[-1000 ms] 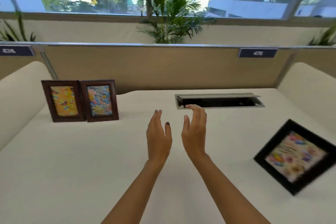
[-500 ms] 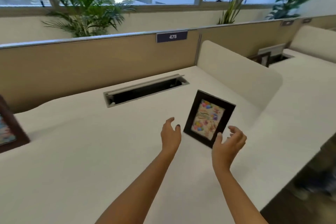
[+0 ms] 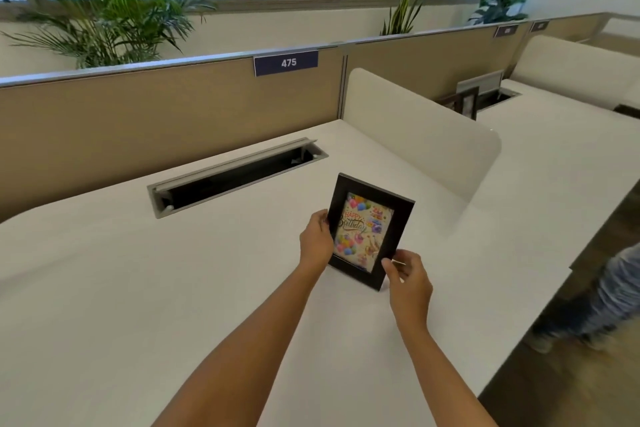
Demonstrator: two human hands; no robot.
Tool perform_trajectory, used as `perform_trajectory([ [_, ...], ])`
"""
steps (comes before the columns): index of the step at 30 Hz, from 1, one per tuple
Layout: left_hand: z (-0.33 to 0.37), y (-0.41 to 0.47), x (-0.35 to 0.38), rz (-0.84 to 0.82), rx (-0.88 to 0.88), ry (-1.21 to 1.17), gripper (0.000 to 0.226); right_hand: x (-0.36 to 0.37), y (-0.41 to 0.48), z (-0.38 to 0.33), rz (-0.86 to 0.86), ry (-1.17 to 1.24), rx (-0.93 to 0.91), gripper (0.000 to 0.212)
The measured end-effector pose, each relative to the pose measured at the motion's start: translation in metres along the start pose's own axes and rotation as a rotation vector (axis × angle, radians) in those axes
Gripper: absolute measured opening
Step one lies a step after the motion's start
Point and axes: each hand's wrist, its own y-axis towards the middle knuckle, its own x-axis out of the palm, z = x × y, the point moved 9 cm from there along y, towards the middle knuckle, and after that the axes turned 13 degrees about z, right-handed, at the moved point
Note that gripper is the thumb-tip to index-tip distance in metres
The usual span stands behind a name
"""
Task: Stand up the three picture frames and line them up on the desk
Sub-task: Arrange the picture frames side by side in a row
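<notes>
Change since half a second ago: both hands were open and short of the black frame (image 3: 370,230); now both are on it. Left hand (image 3: 316,239) is clamped on the frame's left edge, right hand (image 3: 408,276) pinches the lower right corner. The frame sits centre-right of the picture, tipped up near vertical with the birthday print facing the camera, bottom edge at or just above the desk (image 3: 104,288); I can't tell whether it touches.

View has swung right, so the two brown frames seen a second ago at the left are out of shot now.

My read: third frame is grabbed and mostly raised. Remaining: get its back stand out (not visible), carry it left, set it beside the other two. Cable slot (image 3: 239,177) lies behind it, clear of the route.
</notes>
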Motion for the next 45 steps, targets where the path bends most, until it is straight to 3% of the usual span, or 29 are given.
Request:
perform_trajectory([
  [5,-0.014,-0.005,0.003,0.023,0.005,0.030,0.031,0.005,0.002,0.003,0.019,-0.015,-0.012,0.020],
  [10,-0.022,-0.004,-0.010,0.062,0.006,0.004,0.028,0.010,0.004,0.003,0.044,-0.029,0.004,0.023],
  [18,-0.037,0.000,-0.066,0.224,0.037,0.001,0.025,0.048,-0.013,-0.017,-0.075,-0.039,-0.010,0.025],
  [24,-0.042,0.001,-0.148,0.409,0.064,-0.007,0.022,0.104,-0.051,-0.050,-0.207,0.019,-0.031,0.026],
  [37,-0.089,-0.033,-0.370,0.810,-0.003,0.006,0.023,0.247,-0.203,-0.135,-0.709,0.127,-0.098,0.020],
  [45,-0.120,-0.041,-0.454,0.817,-0.054,0.071,0.035,0.311,-0.269,-0.171,-0.830,0.150,-0.061,0.020],
])
